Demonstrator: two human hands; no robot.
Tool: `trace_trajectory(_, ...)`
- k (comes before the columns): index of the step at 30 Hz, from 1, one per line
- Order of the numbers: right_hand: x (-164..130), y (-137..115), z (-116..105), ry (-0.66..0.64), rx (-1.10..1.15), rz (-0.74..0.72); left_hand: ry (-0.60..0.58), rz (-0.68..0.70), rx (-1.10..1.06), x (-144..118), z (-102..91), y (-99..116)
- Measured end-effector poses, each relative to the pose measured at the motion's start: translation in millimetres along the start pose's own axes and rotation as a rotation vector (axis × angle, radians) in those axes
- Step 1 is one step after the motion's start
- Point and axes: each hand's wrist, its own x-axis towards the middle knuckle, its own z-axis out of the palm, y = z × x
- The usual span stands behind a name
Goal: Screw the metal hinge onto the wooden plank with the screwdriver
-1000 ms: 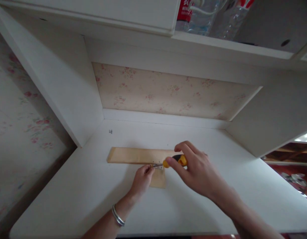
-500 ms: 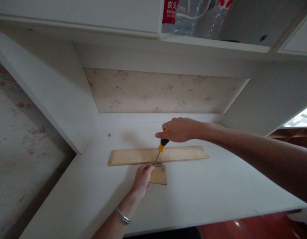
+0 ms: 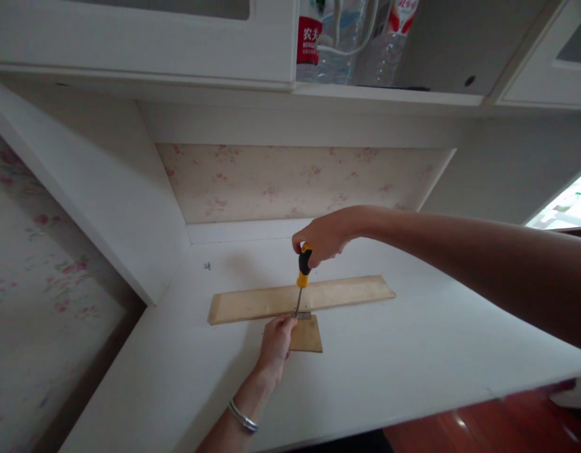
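Observation:
My right hand (image 3: 321, 238) is wrapped around the yellow-and-black handle of a screwdriver (image 3: 304, 264). Its shaft points down to a small metal hinge (image 3: 304, 315), which lies where a long wooden board (image 3: 347, 291) meets a small wooden board (image 3: 308, 335). Closed on the small board's left side is my left hand (image 3: 275, 343), thumb and fingertips beside the screwdriver's tip. The fingers' undersides and any screw under the tip are hidden. Dark holes show in the long board just above the hinge.
A few small metal pieces, perhaps screws (image 3: 207, 266), lie on the white desktop (image 3: 389, 365) at the back left. White side panels (image 3: 106, 195) and an overhead cabinet (image 3: 144, 47) enclose the work. Plastic bottles (image 3: 383, 47) stand in the open shelf above.
My right hand has turned around the screwdriver handle, and the screwdriver stands more upright. My left hand stays at the small board. The camera view has tilted slightly upward.

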Motion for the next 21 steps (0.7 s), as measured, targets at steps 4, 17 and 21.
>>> trace_trajectory(4, -2.3, -1.0, -1.4, -0.006, -0.011, 0.062, -0.005, 0.021, 0.007, 0.7, 0.1, -1.4)
trace_trajectory(17, -2.1, 0.7, 0.7, 0.048, -0.105, 0.008, 0.007, 0.086, 0.086, 2.7, -0.1, -2.4)
trace_trajectory(21, -1.6, 4.3, 2.9, 0.025, 0.017, -0.056, 0.017, 0.081, 0.094, 2.5, 0.0, -1.4)
